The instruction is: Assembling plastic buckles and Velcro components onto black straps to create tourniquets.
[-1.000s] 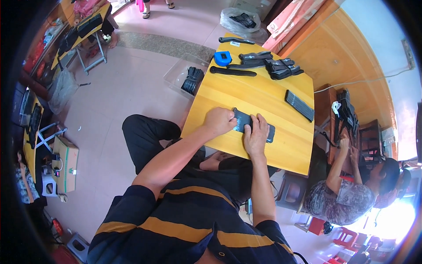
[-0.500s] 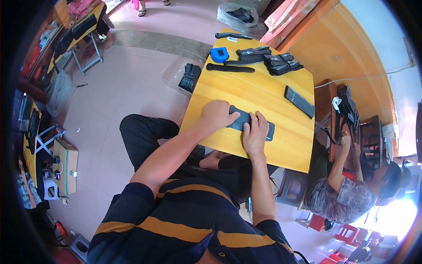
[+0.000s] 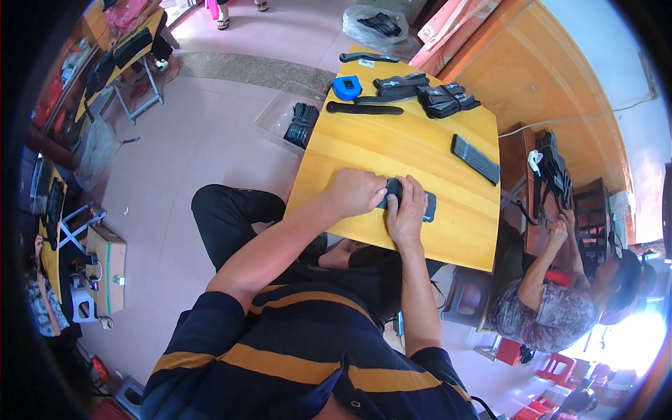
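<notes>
You had bare wood on the yellow table between your hands and the ribbed stack at the right edge; the near edge ran just below your wrists. Your left hand had moved closer to your right hand, covering more of the dark strip. The strip lay under your right hand, thumb spread; your left curled at its left end, grip unclear.
</notes>
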{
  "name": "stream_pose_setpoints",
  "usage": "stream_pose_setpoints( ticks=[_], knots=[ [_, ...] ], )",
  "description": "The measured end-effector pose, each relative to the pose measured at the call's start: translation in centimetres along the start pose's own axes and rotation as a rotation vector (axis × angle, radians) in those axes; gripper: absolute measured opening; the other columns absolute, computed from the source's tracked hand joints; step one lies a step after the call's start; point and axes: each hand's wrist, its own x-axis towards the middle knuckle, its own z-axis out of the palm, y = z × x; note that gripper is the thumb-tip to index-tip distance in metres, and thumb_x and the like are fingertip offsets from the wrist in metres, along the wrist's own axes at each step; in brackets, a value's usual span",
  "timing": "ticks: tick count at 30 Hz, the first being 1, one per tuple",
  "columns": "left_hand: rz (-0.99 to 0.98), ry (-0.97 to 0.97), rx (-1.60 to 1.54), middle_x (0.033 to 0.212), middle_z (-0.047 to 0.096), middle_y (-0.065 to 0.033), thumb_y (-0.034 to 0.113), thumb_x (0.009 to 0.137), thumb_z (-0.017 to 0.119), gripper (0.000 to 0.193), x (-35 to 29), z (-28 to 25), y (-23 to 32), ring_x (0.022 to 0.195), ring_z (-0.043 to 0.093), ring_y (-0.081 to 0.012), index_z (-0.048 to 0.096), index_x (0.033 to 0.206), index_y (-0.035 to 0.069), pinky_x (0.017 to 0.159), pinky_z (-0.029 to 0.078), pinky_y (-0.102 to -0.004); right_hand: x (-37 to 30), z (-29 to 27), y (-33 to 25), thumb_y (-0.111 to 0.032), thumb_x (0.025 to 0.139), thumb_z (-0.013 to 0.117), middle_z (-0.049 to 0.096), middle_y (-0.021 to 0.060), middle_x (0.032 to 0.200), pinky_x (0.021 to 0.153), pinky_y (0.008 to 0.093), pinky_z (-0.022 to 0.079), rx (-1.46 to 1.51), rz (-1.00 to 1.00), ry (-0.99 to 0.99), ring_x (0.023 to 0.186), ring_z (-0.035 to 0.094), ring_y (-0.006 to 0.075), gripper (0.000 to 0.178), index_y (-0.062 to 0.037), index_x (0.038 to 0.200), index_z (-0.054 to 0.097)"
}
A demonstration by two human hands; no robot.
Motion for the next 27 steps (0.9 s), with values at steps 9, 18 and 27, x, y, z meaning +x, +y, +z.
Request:
stream_pose_setpoints(
  ticks=[9, 18, 27],
  knots=[
    [-0.004, 0.209, -0.043, 0.088, 0.064, -0.0088, 0.022, 0.087, 0.071, 0.022, -4.2, -0.6, 1.8, 0.075, 0.067, -0.0277, 0.066, 0.104, 0.008, 0.062, 0.054, -0.0401, -0.8, -1.6, -1.0, -0.01, 0.085, 0.073, 0.056, 0.0204, 0.128, 0.107, 0.0492, 0.04, 0.083, -0.099, 0.335, 0.121, 0.054, 0.0366, 0.047, -0.0042, 0.128, 0.057],
    [-0.027, 0.288, -0.212, 0.09, 0.064, -0.0133, 0.012, 0.086, 0.069, 0.026, -4.8, -0.5, 3.7, 0.077, 0.067, -0.0323, 0.064, 0.11, 0.006, 0.065, 0.054, -0.0418, -3.0, -1.9, -1.8, -0.011, 0.094, 0.068, 0.066, 0.0104, 0.09, 0.073, 0.0301, 0.052, 0.63, 0.125, -0.002, 0.08, 0.065, 0.0187, 0.015, 0.0002, 0.103, 0.066],
    [-0.269, 0.207, -0.54, 0.067, 0.061, -0.0167, 0.006, 0.086, 0.066, 0.031, -1.5, -1.8, 5.1, 0.06, 0.063, -0.0358, 0.057, 0.116, 0.002, 0.056, 0.047, -0.0454, -2.7, -5.4, 0.6, -0.008, 0.082, 0.078, 0.065, 0.0123, 0.104, 0.086, 0.0353, 0.053, 0.421, 0.147, 0.102, 0.096, 0.065, 0.0248, 0.035, -0.0027, 0.113, 0.063]
  ],
)
